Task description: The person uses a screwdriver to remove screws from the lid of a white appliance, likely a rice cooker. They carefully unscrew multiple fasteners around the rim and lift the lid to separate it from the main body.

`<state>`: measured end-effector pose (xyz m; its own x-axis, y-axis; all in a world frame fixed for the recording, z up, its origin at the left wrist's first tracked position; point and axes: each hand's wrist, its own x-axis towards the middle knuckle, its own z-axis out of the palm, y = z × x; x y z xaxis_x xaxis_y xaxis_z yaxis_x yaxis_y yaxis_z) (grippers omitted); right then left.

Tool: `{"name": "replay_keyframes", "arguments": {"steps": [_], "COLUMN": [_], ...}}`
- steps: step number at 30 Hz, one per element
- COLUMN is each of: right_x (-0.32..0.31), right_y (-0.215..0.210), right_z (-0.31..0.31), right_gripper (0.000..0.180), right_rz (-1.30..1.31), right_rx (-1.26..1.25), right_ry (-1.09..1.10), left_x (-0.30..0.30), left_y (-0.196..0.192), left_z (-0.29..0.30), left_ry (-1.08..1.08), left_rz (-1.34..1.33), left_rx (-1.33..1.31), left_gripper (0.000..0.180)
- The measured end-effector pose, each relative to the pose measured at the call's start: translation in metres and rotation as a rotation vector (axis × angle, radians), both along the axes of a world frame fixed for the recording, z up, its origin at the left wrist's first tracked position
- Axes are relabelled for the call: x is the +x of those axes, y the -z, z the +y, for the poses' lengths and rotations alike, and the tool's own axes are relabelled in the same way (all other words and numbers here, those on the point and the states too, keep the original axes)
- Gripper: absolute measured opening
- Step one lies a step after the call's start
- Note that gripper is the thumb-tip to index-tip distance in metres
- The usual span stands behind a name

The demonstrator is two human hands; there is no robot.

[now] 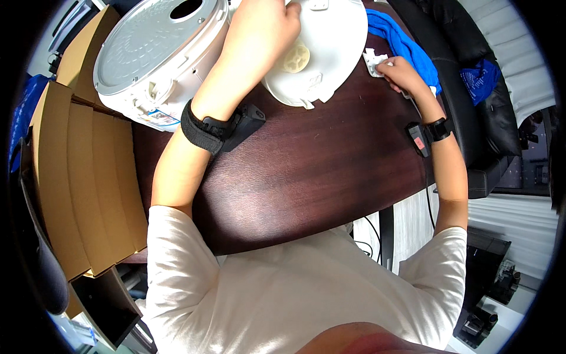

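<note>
Gripping white disc (330, 47), left hand (277, 23) cut off; right hand (398, 71) hiding small white part (372, 59).

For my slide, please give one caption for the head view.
Left hand holds a white disc; right hand touches a small white part beside blue cloth.

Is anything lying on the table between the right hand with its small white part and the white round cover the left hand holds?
Nothing visible. Only bare dark table separates the right hand, on the small white part, from the white round cover under the left hand. The blue cloth lies behind.
</note>
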<state>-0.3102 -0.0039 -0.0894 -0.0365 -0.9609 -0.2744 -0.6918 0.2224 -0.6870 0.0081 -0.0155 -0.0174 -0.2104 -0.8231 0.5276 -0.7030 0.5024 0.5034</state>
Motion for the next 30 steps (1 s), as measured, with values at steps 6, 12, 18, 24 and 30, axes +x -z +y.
{"name": "replay_keyframes", "arguments": {"steps": [6, 12, 18, 24, 30], "right_x": [0.005, 0.047, 0.102, 0.135, 0.149], "right_y": [-0.001, -0.035, -0.052, -0.03, -0.022], "right_z": [0.025, 0.05, 0.085, 0.091, 0.084], "right_gripper": [0.026, 0.029, 0.042, 0.047, 0.041], "right_rz": [-0.112, 0.003, 0.218, 0.265, 0.285], "right_rx": [-0.084, -0.248, -0.602, -0.689, -0.71], "right_ry": [0.059, -0.031, -0.265, -0.395, -0.508], "left_x": [0.0, 0.009, 0.003, 0.0, 0.025], "left_y": [-0.004, 0.001, 0.032, 0.048, 0.061], "left_z": [0.003, 0.006, 0.025, 0.049, 0.057], "left_ry": [0.008, 0.082, 0.291, 0.328, 0.262], "left_rz": [0.002, 0.105, 0.588, 0.764, 0.748], "left_rx": [0.003, 0.114, 0.666, 0.921, 1.026], "left_gripper": [0.027, 0.027, 0.035, 0.043, 0.041]}}
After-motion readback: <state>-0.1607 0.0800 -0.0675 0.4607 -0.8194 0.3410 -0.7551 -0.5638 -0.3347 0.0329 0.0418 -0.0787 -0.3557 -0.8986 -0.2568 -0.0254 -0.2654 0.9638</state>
